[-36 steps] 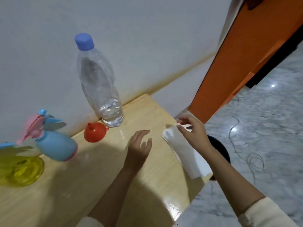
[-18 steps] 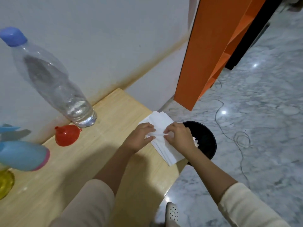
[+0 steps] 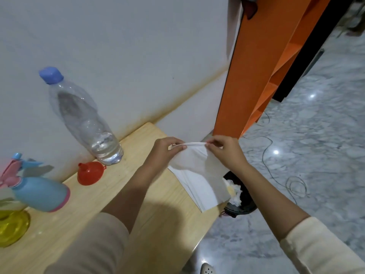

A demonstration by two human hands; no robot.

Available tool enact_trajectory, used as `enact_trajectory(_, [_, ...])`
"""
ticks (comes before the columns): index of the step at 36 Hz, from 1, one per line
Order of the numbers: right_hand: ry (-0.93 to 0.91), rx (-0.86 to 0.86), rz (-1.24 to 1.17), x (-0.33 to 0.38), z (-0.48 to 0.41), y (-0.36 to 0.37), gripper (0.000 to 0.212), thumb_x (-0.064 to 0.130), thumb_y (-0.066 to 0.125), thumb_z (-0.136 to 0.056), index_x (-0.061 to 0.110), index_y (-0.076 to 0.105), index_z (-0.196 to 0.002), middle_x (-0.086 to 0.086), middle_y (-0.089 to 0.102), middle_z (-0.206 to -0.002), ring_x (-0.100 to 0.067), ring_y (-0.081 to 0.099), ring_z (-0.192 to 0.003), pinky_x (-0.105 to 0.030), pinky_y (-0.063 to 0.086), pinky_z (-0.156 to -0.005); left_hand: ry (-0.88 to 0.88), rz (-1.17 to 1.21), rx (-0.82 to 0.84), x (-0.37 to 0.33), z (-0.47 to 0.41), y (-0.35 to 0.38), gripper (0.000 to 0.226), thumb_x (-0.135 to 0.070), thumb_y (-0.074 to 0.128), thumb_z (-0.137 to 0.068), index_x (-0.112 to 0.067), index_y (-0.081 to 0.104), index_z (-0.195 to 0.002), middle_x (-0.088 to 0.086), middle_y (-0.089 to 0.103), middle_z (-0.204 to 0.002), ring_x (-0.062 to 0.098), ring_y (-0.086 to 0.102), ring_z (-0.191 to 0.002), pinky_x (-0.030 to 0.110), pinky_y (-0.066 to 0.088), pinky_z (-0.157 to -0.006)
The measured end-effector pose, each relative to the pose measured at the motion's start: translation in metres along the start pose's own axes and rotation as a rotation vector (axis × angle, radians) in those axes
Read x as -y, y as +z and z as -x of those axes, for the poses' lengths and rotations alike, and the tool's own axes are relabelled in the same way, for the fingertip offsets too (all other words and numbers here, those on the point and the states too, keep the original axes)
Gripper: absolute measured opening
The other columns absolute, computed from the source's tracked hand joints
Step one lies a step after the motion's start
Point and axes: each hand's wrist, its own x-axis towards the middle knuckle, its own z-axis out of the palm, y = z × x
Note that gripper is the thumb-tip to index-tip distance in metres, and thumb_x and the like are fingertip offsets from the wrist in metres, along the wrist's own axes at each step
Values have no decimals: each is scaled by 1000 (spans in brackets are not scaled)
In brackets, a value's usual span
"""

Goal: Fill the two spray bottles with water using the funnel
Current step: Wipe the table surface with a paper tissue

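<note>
**Both hands pinch a tissue above the table's corner**

Both hands hold one thin white tissue (image 3: 194, 161) by its top edge: the left hand (image 3: 165, 152) pinches the left corner between thumb and fingers, the right hand (image 3: 224, 152) pinches the right corner, and the edge is pulled into a narrow rolled ridge between them. The soft sheet hangs down limp and slightly translucent over a flat stack of white tissues (image 3: 199, 194) lying at the corner of the table (image 3: 158, 224), a smooth, pale wood-grain surface with a faint sheen. Cream sleeves cover both forearms.

The funnel (image 3: 89, 174) is red, glossy plastic, lying on its side near the wall with its short spout pointing up and left. Just beside it stands a tall, clear, ribbed plastic bottle (image 3: 85, 121) with a blue cap, holding a little water at the bottom. Well to the left, a rounded spray bottle (image 3: 42, 193) with a matte blue body, pink base band and pink-and-blue trigger appears tilted and blurred. At the left edge sits a transparent yellow spray bottle (image 3: 11, 228), mostly cut off.

Below the table's corner, a round black bin (image 3: 240, 207) on the grey marbled floor holds crumpled white paper. An orange panel (image 3: 254, 66) rises behind the hands.
</note>
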Motion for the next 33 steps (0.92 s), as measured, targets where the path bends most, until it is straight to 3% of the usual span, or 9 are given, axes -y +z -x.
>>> enact_trajectory(3, [-65,-50,-50,23,-10,-16,8,16,66,-85,12,73,-87,13,65,-72,8,58,-67,-7,39,-64,62,12,-101,-24,-4,-15,6,-20,72,-83,-17,74,-88,-12,70,-89,-11,59,-82,5,40,-75])
enact_trajectory(6, [-175,-58,-80,49,-14,-26,9,14,65,-86,11,73,-89,10,67,-77,10,58,-71,-2,40,-66,116,22,-210,-42,4,-31,8,-14,73,-82,-17,74,-90,-14,68,-86,-12,58,-80,5,40,-77])
enact_trajectory(12, [-279,92,-140,69,3,3,10,15,64,-86,14,73,-89,7,70,-83,-6,65,-86,-20,49,-78,60,-93,-266,-30,58,-61,6,-16,73,-82,-22,73,-85,-9,69,-86,7,62,-86,18,44,-81])
enact_trajectory(16, [-291,251,-64,52,25,55,9,16,64,-85,16,73,-87,7,70,-82,-12,65,-84,-33,51,-81,-123,-156,-242,4,112,-62,7,-19,72,-83,-16,75,-88,-8,70,-85,-3,60,-80,8,40,-74])
enact_trajectory(19, [-250,417,-2,36,49,88,11,19,60,-87,19,71,-89,7,70,-85,-12,63,-84,-34,51,-81,-304,-127,-151,28,154,-50,16,-21,72,-83,-7,75,-91,-3,69,-86,-6,59,-76,4,39,-71])
enact_trajectory(22, [-218,550,48,21,74,109,13,19,58,-88,18,71,-90,3,72,-93,-16,64,-88,-34,50,-83,-343,-126,-94,54,190,-36,24,-31,71,-78,-7,76,-83,-5,69,-79,-10,61,-71,9,42,-69])
enact_trajectory(26, [-180,670,148,13,99,125,16,20,55,-89,19,70,-93,0,71,-94,-17,61,-84,-31,45,-77,-421,-128,-103,81,222,-21,4,-24,73,-83,-21,73,-85,-6,70,-81,-5,60,-71,13,42,-68])
enact_trajectory(30, [-152,624,248,17,112,139,27,29,48,-86,20,70,-100,-1,70,-103,-23,61,-99,-32,38,-83,-406,-169,-91,93,228,-20,15,-26,69,-86,-12,74,-91,1,72,-84,9,59,-74,14,37,-64])
enact_trajectory(33, [-243,350,416,17,123,152,29,30,51,-84,24,65,-109,2,62,-115,-20,54,-111,-36,30,-94,-300,-212,-120,95,228,-21,44,-45,55,-78,-6,74,-81,7,73,-80,8,57,-70,14,35,-63])
